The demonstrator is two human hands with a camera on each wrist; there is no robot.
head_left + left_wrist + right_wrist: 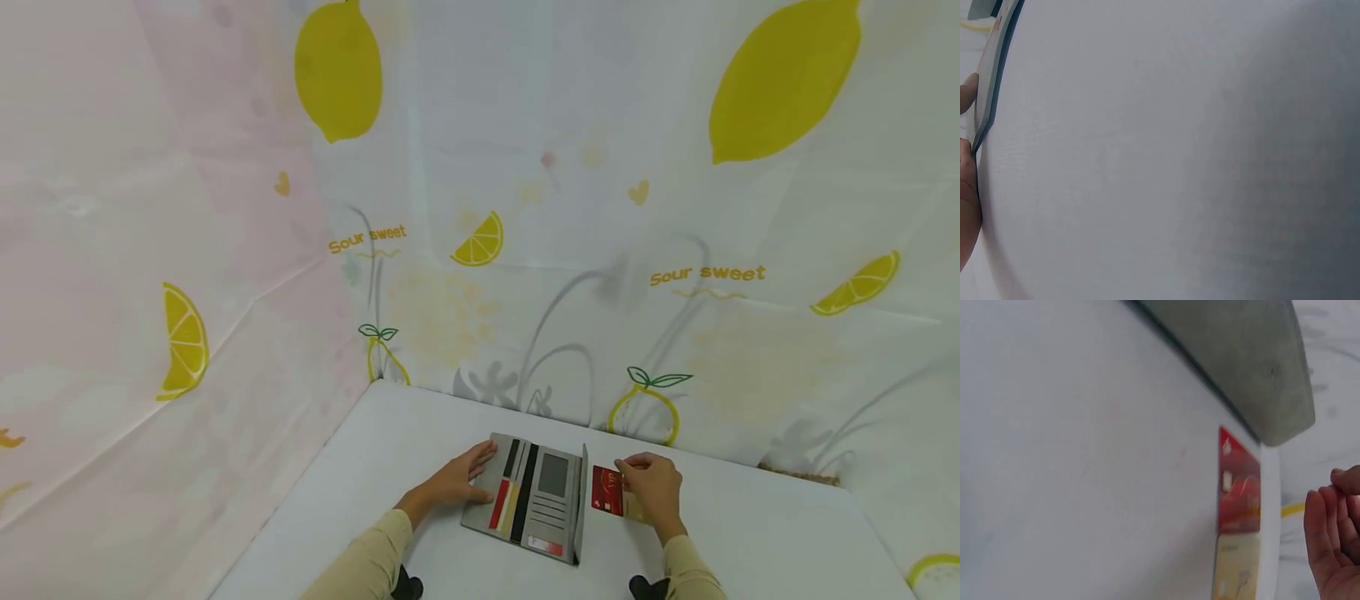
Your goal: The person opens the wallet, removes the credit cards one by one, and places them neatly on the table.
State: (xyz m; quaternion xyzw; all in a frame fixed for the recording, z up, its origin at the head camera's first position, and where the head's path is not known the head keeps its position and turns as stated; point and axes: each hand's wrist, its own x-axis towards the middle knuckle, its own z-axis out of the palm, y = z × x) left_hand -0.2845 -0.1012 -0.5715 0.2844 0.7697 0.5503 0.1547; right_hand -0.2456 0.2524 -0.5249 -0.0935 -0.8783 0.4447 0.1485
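A grey wallet [545, 500] lies unfolded on the white table, its right flap [581, 508] standing up. My left hand [453, 481] rests at its left edge, thumb and fingers spread. In the left wrist view the wallet [999, 81] is seen edge-on beside that hand [967, 194]. Red and gold cards [505, 506] fill left slots; a white-and-red card [545, 546] sits in a lower right slot. To the right, a red card [607, 490] and a gold card [1235, 565] lie end to end. Over them is my right hand [654, 490], fingertips near the thumb, holding nothing visible.
A lemon-print sheet [525, 208] hangs behind the table [405, 417] and along its left side. Dark rounded objects [407, 583] show near both wrists at the bottom. The wallet's grey flap [1241, 362] rises beside the loose cards in the right wrist view.
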